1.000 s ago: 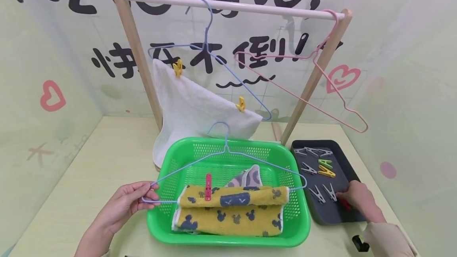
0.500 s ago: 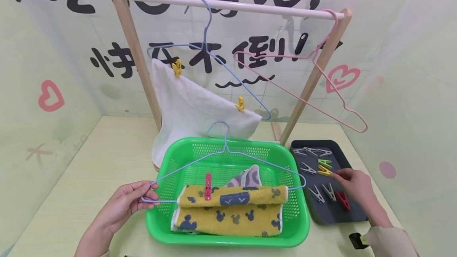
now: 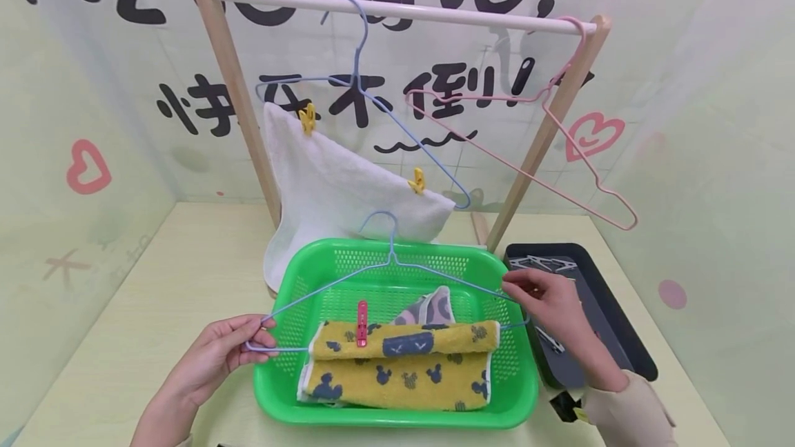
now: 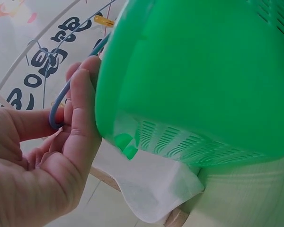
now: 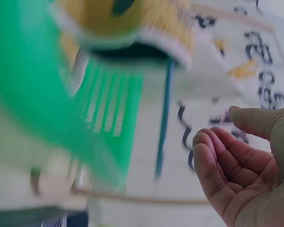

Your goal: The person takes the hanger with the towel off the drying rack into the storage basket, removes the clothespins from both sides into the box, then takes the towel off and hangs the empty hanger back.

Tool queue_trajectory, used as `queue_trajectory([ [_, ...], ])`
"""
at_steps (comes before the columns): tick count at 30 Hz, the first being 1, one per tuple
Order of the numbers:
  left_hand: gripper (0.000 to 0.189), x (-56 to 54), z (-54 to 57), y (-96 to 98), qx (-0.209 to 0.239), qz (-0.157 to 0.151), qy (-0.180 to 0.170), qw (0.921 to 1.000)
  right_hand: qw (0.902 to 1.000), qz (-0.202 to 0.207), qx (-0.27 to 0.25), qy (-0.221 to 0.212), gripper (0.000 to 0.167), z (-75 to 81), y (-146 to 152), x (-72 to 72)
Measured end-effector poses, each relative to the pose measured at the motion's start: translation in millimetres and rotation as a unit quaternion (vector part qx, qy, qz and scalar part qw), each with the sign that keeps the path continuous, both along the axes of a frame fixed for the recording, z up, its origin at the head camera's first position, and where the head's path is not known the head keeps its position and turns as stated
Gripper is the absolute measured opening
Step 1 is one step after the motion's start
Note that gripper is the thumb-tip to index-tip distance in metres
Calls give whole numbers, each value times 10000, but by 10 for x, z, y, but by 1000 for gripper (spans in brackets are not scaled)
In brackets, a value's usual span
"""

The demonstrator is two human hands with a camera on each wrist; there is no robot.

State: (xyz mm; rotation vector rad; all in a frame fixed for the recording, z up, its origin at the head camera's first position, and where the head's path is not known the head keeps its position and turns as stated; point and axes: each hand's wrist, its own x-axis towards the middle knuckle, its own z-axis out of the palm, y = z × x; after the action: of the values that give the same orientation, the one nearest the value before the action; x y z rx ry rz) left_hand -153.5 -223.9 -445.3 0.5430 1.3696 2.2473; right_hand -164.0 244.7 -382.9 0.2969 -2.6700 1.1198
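L hand (image 3: 231, 342) is pinching hanger (image 3: 393, 258) at left of basket (image 3: 397, 419), prob. steadying towel (image 3: 404, 371). R hand (image 3: 551, 301) is hovering nr basket's right rim; can't tell if gripping.

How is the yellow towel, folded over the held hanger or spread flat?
Folded: the yellow towel drapes over the held hanger, whose bar shows at both sides; the towel's upper band overlaps a lower layer.

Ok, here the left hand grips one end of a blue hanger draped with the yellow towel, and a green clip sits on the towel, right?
Not quite: the clip on the yellow towel is pinkish red, not green, as the head view shows. The left hand does grip one end of the draped blue hanger.
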Motion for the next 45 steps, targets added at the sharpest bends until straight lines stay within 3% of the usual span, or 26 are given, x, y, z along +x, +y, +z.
queue_trajectory([
  [4, 41, 3, -7, -3, 16, -17, 1, 10000, 9984, 490, -273, -31, 11, 27, -179, -21],
  [15, 41, 4, -16, -10, -23, -13, -17, 10000, 9931, 1114, -345, -78, 10, 14, -547, -83],
  [27, 41, -2, -1, -12, -40, 3, -19, 10000, 9697, 2344, -282, -625, 18, 19, -1122, -102],
  [37, 40, -10, 10, -4, -76, 21, -3, 10000, 9626, 2333, -78, -1374, 30, -32, -1474, -141],
  [45, 40, -6, 8, 0, -125, 25, 13, 9999, 9637, 2272, -294, -1372, 25, -80, -1582, -144],
])
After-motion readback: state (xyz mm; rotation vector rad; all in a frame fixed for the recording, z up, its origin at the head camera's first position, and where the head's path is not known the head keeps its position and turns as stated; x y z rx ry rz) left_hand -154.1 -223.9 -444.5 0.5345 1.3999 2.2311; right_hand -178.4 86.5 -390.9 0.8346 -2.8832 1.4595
